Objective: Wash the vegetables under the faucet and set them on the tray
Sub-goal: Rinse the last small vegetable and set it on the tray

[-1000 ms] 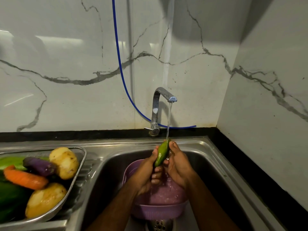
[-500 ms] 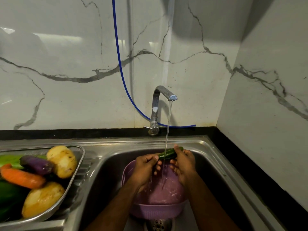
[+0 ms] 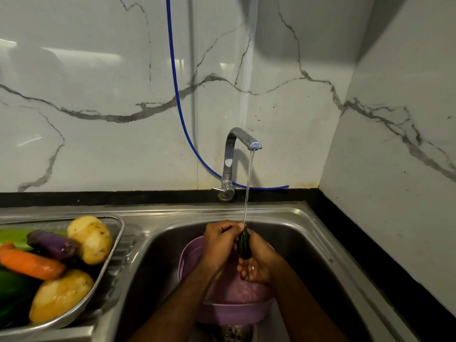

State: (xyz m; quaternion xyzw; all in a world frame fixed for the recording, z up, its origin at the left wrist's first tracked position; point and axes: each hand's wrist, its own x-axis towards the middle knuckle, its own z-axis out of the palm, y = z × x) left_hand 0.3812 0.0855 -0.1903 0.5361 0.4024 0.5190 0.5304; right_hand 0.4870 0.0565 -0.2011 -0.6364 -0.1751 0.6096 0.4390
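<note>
Marble-veined wall tiles behind a steel sink, with a blue hose trailing down to the faucet. Pictured mid-rinse: a small dark green vegetable, seemingly a chilli or small cucumber, held upright between both hands directly under the thin stream. Left hand curled round its upper end, fingers closed on it; right hand cupped and wrapped round the lower part, palm wet. Seen just beneath the hands, a lilac colander sitting over the drain. Well off to the left of the left hand, on the draining board, a metal tray already loaded with two potatoes, a carrot, a purple aubergine and green pieces partly out of view.

Judged as the washing step, with the transfer to the tray not yet made. Main risk from here: a wet, smooth skin slipping from the fingers and dropping into the colander or the basin, likeliest if the grip loosens while rubbing. Second risk on the carry leftward: the crowded tray offering little room, so a careless placement could roll a potato over the rim.
</note>
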